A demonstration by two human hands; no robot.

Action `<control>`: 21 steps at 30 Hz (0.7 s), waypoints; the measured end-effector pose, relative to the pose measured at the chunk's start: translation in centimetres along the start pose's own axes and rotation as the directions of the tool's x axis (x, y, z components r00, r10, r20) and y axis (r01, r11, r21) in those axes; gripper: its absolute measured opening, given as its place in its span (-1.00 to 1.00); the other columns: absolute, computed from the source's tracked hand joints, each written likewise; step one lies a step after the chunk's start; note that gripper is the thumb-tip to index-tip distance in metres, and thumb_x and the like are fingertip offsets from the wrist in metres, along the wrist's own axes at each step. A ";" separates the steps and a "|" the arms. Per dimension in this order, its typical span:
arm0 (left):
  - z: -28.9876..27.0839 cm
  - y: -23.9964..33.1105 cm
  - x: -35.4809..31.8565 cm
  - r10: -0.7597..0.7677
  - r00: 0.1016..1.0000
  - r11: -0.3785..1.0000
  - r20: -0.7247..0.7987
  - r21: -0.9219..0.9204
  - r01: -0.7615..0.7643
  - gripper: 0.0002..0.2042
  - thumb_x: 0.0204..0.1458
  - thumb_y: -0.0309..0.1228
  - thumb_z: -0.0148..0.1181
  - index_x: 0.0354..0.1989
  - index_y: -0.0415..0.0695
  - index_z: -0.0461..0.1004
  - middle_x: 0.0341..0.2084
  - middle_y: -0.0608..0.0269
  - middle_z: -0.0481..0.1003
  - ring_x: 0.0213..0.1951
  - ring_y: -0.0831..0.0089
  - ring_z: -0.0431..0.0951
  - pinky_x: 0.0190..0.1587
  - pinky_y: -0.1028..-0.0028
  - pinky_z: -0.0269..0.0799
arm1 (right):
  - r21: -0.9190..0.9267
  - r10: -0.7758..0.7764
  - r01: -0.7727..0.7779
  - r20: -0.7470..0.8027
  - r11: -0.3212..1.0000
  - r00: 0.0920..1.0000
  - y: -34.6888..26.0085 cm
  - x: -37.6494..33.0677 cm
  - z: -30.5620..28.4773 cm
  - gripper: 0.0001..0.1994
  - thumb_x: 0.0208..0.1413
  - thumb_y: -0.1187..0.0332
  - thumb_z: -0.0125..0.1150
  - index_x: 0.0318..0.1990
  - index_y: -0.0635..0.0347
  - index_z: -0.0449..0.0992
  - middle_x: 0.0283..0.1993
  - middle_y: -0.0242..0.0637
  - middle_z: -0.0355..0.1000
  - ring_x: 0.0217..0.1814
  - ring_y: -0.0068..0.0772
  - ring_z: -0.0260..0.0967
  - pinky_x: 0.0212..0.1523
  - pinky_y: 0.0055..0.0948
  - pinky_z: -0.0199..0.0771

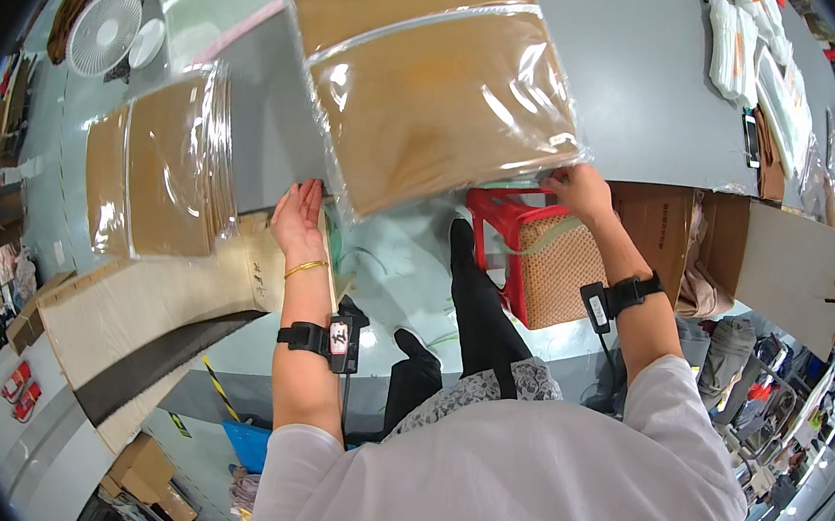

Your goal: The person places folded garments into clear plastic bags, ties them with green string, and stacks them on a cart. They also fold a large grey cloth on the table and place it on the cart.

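Observation:
A large flat brown sheet-like pack in a clear plastic bag (442, 112) lies on the grey table, its near edge hanging over the table's front edge. At its near right corner, the fingers of my right hand (582, 189) are closed on the bag's edge. My left hand (302, 211), palm turned up and fingers stretched out, is just left of the bag's near left corner and holds nothing. To the left of that hand lies a stack of similar brown bagged packs (170, 171).
A red plastic stool (510, 234) with a woven seat stands under the table edge. An open cardboard box (784, 266) is at the right. White gloves (734, 50) and a phone (751, 138) lie at the far right, a white fan (105, 33) at the far left.

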State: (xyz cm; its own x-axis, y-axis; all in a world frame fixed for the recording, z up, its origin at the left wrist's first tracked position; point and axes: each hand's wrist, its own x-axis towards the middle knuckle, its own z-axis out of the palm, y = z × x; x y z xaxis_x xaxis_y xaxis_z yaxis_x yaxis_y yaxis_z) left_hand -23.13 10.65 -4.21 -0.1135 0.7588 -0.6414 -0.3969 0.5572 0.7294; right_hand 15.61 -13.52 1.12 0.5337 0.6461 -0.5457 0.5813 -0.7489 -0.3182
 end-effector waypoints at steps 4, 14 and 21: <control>3.8 0.9 2.4 0.028 1.000 0.984 0.003 0.176 -0.028 -0.83 0.23 -0.52 0.04 -0.13 -0.41 0.42 -0.22 -0.09 0.57 -0.21 0.16 0.62 -0.07 0.29 0.62 | 0.006 -0.013 0.013 -0.055 1.000 0.998 1.2 3.0 -2.9 -0.81 0.07 0.27 0.19 -0.20 0.08 0.61 -0.24 -0.09 0.57 -0.16 0.03 0.52 -0.18 -0.12 0.51; 12.2 9.3 14.4 -0.056 0.932 0.972 0.358 0.231 -0.030 -0.75 0.29 -0.24 0.06 -0.18 -0.20 0.50 -0.27 0.08 0.58 -0.15 0.17 0.57 0.00 0.19 0.51 | -0.283 -0.330 0.238 -0.343 0.929 0.879 -5.2 19.2 -14.3 -0.74 0.16 0.09 0.18 -0.31 0.06 0.57 -0.31 -0.15 0.56 -0.20 -0.01 0.53 -0.28 -0.06 0.52; 11.3 21.0 6.4 -0.057 0.937 0.968 0.345 -0.211 0.136 -0.70 0.26 -0.59 -0.12 0.12 -0.46 0.27 0.14 -0.22 0.33 0.26 0.01 0.30 0.40 -0.04 0.11 | -0.617 -0.478 0.222 -0.287 0.755 0.830 -2.7 17.2 -29.1 -0.80 0.10 0.12 0.27 -0.24 -0.03 0.59 -0.44 -0.22 0.52 -0.35 -0.15 0.51 -0.36 -0.19 0.47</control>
State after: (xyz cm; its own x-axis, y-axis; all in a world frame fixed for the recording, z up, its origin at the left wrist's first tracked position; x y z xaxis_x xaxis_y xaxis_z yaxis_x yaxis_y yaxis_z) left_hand -21.95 31.01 9.73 0.2305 0.7956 -0.5602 -0.5916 0.5717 0.5685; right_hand 41.06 3.91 15.14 0.3413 0.9367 -0.0778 0.9362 -0.3315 0.1169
